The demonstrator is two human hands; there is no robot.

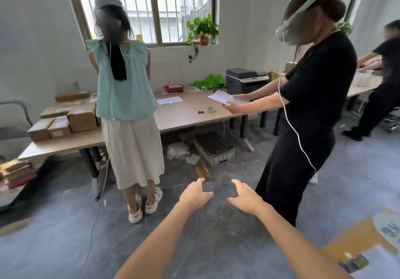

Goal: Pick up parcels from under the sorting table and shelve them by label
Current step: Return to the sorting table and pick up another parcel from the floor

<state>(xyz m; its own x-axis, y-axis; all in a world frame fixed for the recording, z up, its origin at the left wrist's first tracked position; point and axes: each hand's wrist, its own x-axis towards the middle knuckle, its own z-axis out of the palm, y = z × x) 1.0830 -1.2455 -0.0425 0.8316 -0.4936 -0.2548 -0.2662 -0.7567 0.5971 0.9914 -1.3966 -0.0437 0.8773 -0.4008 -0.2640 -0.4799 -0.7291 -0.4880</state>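
My left hand [194,194] and my right hand [243,196] reach forward over the grey floor, fingers spread, holding nothing. Ahead stands the long wooden sorting table [184,114]. Under it lie a white crate with a dark top [214,147], a crumpled clear plastic bag [178,150], a flat pale card [193,159] and a small brown parcel [203,171] on the floor just beyond my fingertips. Several cardboard boxes [82,118] are stacked on the table's left end.
A person in a teal top [127,88] stands at the table, back to me. A person in black [311,96] holding papers stands close on my right. A printer [245,80], a red basket [173,88] and scissors [201,112] are on the table. A cart [15,131] is at the left.
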